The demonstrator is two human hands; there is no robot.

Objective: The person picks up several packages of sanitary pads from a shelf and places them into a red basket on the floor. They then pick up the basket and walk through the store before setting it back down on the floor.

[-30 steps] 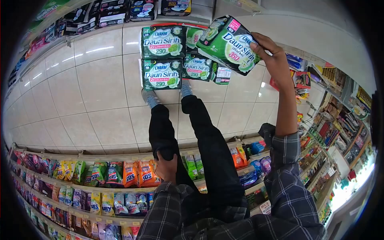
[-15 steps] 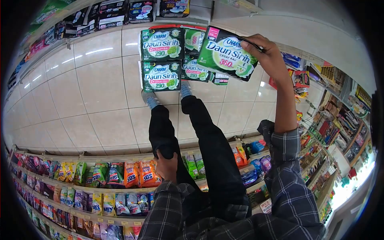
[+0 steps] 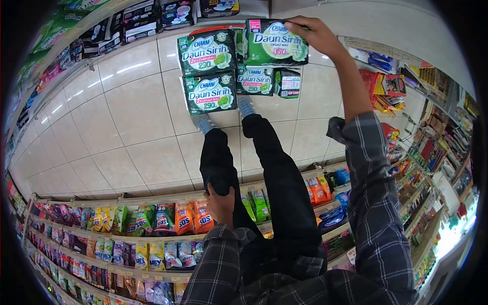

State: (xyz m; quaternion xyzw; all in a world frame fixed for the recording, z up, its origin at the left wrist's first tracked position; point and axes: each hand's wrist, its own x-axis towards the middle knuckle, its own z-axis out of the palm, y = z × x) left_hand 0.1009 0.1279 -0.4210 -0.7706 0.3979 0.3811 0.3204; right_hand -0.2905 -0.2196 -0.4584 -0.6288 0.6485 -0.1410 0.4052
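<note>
My right hand (image 3: 315,35) grips a green and black pack of Charm Daun Sirih 350 sanitary pads (image 3: 264,53) by its upper right side. Below it are several more packs. On the left, an upper 290 pack (image 3: 195,51) and a lower 290 pack (image 3: 203,99) stand one in front of the other. Another 290 pack (image 3: 254,84) and a small dark pack with a printed label (image 3: 290,86) show beneath the held one. Something red is partly hidden behind the packs. My left hand (image 3: 219,204) rests on my bent knee, fingers apart, holding nothing.
Shelves of dark packs (image 3: 140,20) line the far side. On the near side, beside my legs, shelves carry SOS pouches (image 3: 165,218) and other pouches. A red basket (image 3: 371,81) with yellow and red packets is at the right, on the tiled floor (image 3: 137,119).
My right hand has moved the 350 pack up and slightly left, closer to the rear packs. The whole view has shifted a little. My left hand stays on the knee.
</note>
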